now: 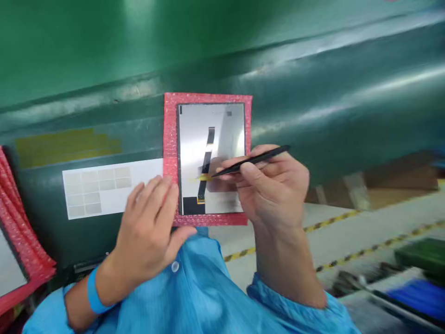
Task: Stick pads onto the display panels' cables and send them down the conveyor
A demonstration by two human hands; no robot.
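A silver panel [222, 134] with a black flex ribbon [207, 157] lies on a red foam sheet [170, 139] on the green bench. My right hand [274, 185] pinches black tweezers [257, 160], whose tip holds a small yellow strip [203, 177] against the ribbon. My left hand [149, 227] rests with fingers spread on the foam's left edge, its thumb at the lower corner. Blue sleeves cover both arms, with a blue wrist strap on the left.
A white label sheet with grey squares [104, 188] lies left of the foam. More red foam sheets [21, 241] are stacked at the far left. The green bench surface [313, 93] stretches behind. Floor with yellow-black tape [347, 215] shows at right.
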